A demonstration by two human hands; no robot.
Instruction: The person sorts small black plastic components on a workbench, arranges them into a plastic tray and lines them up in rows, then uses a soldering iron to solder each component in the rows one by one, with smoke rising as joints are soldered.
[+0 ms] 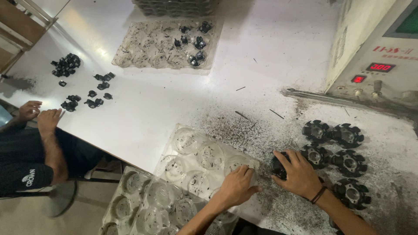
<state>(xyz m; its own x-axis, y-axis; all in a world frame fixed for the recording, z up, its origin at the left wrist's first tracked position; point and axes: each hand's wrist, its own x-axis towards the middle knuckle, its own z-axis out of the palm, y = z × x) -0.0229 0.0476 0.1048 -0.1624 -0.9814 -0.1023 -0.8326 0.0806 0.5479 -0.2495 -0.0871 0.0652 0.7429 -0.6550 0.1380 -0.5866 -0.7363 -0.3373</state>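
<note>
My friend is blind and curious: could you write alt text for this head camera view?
A person's right hand grips a black round toothed part on a dusty white table, while the left hand rests on a clear plastic tray. More black toothed parts lie to the right; another person's hands rest at the table's far-left edge.

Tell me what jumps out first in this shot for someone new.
The cluster of black toothed round parts at right on the gritty white table, with the right hand gripping one more black part beside them. The left hand rests on an empty clear plastic tray at the near edge. At far left, another person's hands sit by scattered small black pieces.
</note>
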